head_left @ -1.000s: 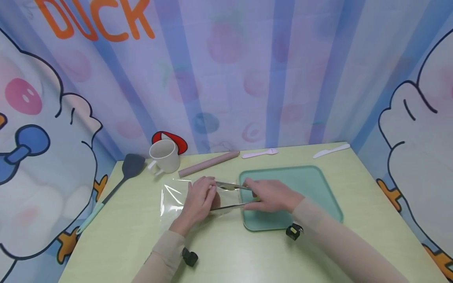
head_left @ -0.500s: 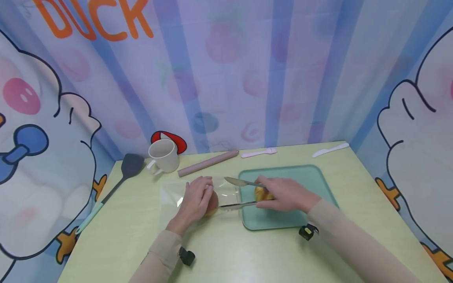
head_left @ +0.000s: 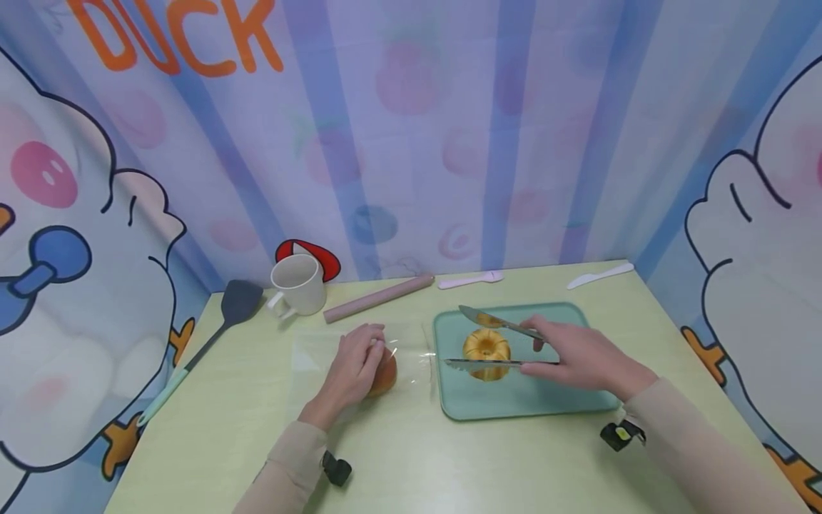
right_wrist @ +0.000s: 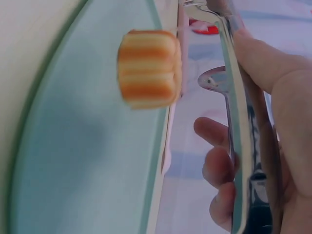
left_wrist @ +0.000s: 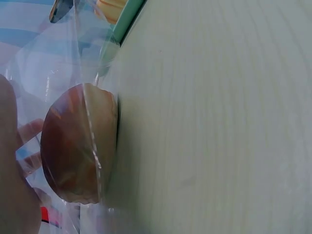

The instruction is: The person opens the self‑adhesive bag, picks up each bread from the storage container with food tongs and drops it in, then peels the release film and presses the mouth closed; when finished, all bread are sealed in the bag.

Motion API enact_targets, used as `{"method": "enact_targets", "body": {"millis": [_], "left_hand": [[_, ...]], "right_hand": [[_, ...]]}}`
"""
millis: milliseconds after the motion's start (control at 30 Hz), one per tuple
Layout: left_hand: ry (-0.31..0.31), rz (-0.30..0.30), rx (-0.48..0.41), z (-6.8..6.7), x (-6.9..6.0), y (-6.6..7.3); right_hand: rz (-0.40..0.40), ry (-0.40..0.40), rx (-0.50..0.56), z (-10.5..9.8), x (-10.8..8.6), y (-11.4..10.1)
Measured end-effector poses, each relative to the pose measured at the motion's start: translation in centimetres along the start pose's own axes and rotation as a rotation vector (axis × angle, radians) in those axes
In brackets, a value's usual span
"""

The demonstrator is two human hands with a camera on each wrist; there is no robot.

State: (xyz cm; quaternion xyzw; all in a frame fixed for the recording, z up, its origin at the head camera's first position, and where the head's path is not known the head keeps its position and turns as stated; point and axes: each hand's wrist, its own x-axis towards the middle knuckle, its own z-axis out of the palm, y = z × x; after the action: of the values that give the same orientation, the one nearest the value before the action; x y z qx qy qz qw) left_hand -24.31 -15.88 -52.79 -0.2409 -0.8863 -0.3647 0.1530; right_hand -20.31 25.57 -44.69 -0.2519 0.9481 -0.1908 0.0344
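Tongs (head_left: pixel 489 320), gripped in the right hand (head_left: pixel 581 355), just backed off above the ring cake (head_left: pixel 478 343) on the tray (head_left: pixel 546 402), arms apart, so the bun (head_left: pixel 384 375) has probably been let go in the clear bag (head_left: pixel 412 365). Left hand (head_left: pixel 349 365)'s against it, can't tell if gripping.

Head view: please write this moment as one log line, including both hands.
left hand: at bun and clear bag | right hand: holds tongs, ends spread apart | golden bread: on green tray
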Motion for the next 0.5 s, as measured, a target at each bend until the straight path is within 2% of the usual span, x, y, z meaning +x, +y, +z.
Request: {"method": "enact_targets", "body": {"millis": [167,500], "left_hand": [[0.003,0.008,-0.008,0.0,0.0,0.0],[0.02,0.016,-0.011,0.2,0.2,0.0]], "right_hand": [[0.049,0.013,0.008,0.0,-1.6,1.5],[0.087,0.04,0.053,0.5,-3.9,3.7]]}}
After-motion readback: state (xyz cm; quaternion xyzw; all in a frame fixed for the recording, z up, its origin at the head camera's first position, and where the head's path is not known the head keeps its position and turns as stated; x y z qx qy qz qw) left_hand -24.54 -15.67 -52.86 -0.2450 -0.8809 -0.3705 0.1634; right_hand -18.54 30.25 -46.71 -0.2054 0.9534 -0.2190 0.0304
